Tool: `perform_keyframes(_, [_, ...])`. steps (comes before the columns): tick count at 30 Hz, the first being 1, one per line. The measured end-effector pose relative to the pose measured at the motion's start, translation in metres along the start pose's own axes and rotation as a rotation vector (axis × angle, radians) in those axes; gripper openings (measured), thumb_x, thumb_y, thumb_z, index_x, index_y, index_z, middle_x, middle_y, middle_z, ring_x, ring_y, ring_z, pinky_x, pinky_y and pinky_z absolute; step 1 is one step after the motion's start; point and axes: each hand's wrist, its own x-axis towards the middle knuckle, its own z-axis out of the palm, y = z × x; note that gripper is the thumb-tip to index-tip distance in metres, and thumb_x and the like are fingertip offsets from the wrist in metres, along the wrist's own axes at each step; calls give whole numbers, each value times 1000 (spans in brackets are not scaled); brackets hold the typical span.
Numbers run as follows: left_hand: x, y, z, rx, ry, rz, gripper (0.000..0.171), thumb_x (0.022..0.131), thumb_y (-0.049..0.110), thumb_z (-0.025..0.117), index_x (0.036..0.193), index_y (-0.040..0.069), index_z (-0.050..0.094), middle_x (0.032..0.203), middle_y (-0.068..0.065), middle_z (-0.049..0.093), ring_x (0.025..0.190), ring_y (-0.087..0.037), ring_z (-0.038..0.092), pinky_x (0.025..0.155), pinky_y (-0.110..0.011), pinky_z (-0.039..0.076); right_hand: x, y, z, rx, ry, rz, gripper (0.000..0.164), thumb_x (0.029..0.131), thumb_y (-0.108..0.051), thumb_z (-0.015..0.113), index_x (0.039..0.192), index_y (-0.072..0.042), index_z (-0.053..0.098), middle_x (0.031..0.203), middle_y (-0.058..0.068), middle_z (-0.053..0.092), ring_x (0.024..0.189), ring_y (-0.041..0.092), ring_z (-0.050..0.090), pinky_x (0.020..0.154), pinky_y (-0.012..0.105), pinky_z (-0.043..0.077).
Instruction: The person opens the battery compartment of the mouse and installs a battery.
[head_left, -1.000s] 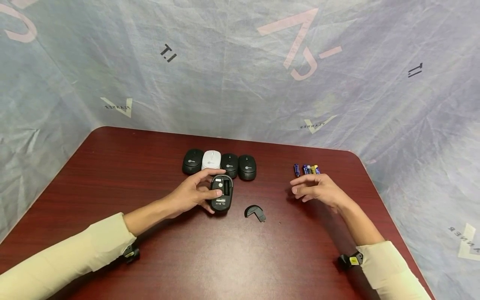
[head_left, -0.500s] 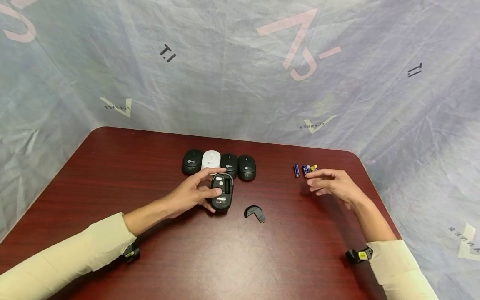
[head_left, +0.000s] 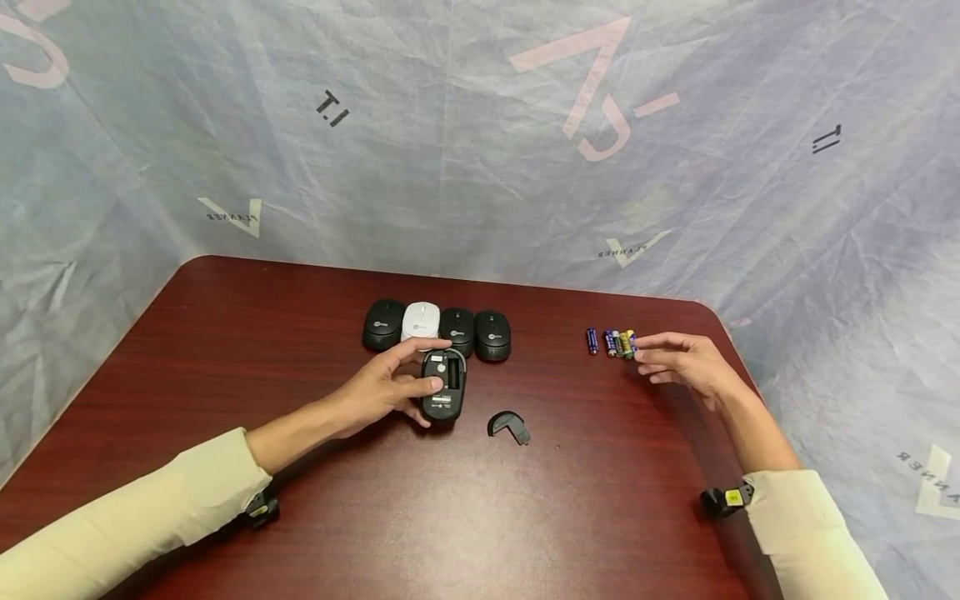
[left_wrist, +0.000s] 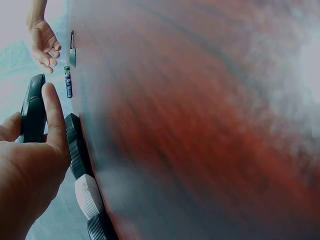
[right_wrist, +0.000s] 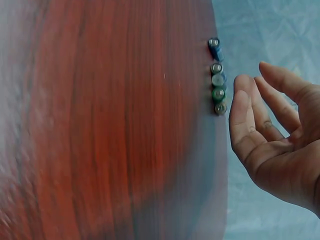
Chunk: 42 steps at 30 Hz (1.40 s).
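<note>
My left hand (head_left: 382, 387) grips a black computer mouse (head_left: 442, 404) above the table, its underside facing me and its battery slot uncovered. The left wrist view has that mouse (left_wrist: 34, 112) edge-on between thumb and fingers. A curved black battery cover (head_left: 512, 425) lies on the table right of it. My right hand (head_left: 690, 365) hovers at the right end of a row of batteries (head_left: 619, 343), fingers loosely bent and holding nothing. One blue battery (head_left: 592, 341) lies slightly apart to their left. In the right wrist view the fingers look apart from the batteries (right_wrist: 218, 94).
Behind the held mouse stand several mice side by side: a black mouse (head_left: 384, 323), a white mouse (head_left: 422, 321) and more black mice (head_left: 492, 335). The dark red table (head_left: 420, 517) ends at a grey fabric backdrop (head_left: 450, 167).
My right hand has moved right and slightly away from me along the batteries, uncovering the row's right end. The left hand and its mouse have hardly moved.
</note>
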Motion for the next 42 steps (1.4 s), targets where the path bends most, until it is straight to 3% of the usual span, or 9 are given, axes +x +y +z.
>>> perform_keyframes(10, [0, 1, 1, -19, -1, 4, 65, 109, 2, 72, 168, 15, 50, 141, -30, 66, 99, -26, 80, 75, -49, 73, 16, 10, -22, 25, 47, 89, 48, 108, -22, 80, 151, -5, 69, 106, -18, 83, 96, 7, 83, 86, 26, 70])
perform_keyframes(18, [0, 1, 1, -36, -4, 3, 65, 109, 2, 72, 168, 15, 51, 145, -31, 66, 99, -25, 81, 75, -51, 73, 28, 18, -30, -7, 31, 110, 65, 109, -23, 79, 162, 4, 53, 104, -21, 81, 97, 5, 82, 87, 25, 69])
perform_keyframes(25, [-1, 3, 2, -31, 3, -2, 64, 109, 2, 72, 168, 15, 51, 146, -31, 65, 98, -26, 81, 74, -52, 73, 35, 16, -25, -50, 30, 126, 73, 109, -25, 79, 167, 5, 47, 104, -22, 81, 96, 3, 82, 87, 25, 69])
perform_keyframes(33, [-1, 2, 2, -32, 0, -5, 64, 109, 2, 72, 168, 16, 51, 148, -28, 64, 99, -26, 80, 74, -53, 73, 41, 6, -17, -133, 59, 155, 68, 107, -26, 81, 162, 4, 54, 101, -17, 83, 89, 6, 80, 81, 26, 69])
perform_keyframes(42, [1, 2, 2, -38, 3, -2, 65, 108, 2, 72, 168, 15, 51, 152, -25, 61, 98, -26, 80, 73, -54, 72, 33, -9, -9, -161, 64, 147, 64, 104, -11, 79, 158, 13, 54, 91, -8, 84, 81, 7, 77, 71, 28, 66])
